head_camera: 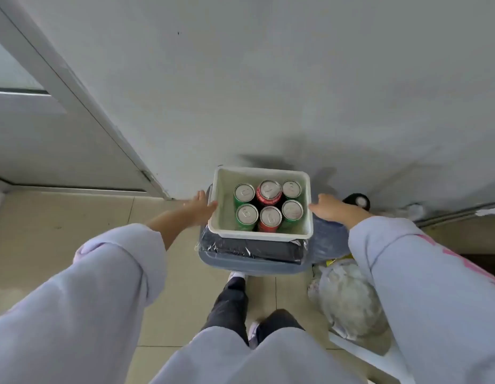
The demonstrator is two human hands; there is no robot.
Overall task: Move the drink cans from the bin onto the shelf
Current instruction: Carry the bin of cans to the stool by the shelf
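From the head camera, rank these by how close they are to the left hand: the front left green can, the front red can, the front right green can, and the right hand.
Measured from the left hand at the bin's left wall:
1. Front left green can, nearest corner.
2. Front red can, front middle.
3. Front right green can, by the right wall.
4. Right hand, outside the bin's right wall.

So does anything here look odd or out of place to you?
The cans look fine: six stand upright in the white bin, unspilled. What is odd is the bin's perch, on a bag-lined trash can rather than the floor. The left hand and right hand are at its sides. No shelf is in view.
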